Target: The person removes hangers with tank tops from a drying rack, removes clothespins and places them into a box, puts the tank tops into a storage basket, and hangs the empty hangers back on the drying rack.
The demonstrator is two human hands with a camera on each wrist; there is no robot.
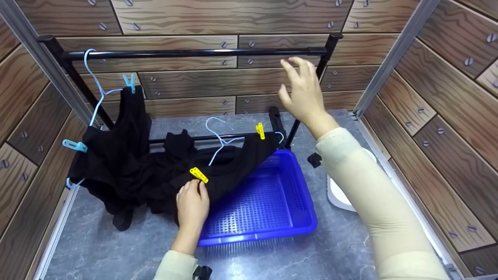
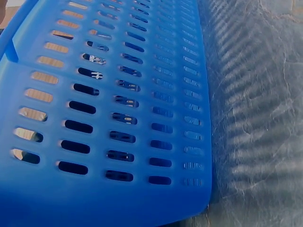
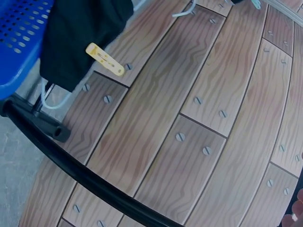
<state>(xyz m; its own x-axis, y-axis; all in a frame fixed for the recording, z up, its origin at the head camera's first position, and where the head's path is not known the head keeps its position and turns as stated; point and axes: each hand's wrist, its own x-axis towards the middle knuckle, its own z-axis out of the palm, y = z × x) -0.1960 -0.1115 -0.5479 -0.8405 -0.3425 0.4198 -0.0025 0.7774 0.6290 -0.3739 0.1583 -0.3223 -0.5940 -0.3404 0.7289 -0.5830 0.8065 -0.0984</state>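
Note:
A black garment on a light blue wire hanger lies over the blue basket, with one yellow clothespin and another yellow clothespin on its edge. Just below the nearer clothespin, my left hand grips the garment; its fingertips are partly hidden. My right hand is raised before the right end of the black rack bar, fingers spread and loosely bent, holding nothing. In the right wrist view, a few of its fingertips show at the lower right edge.
Another black garment hangs at the left from a blue hanger, with a blue clothespin and a second blue clothespin. A white object stands on the floor behind my right arm. Wood-patterned walls enclose the space.

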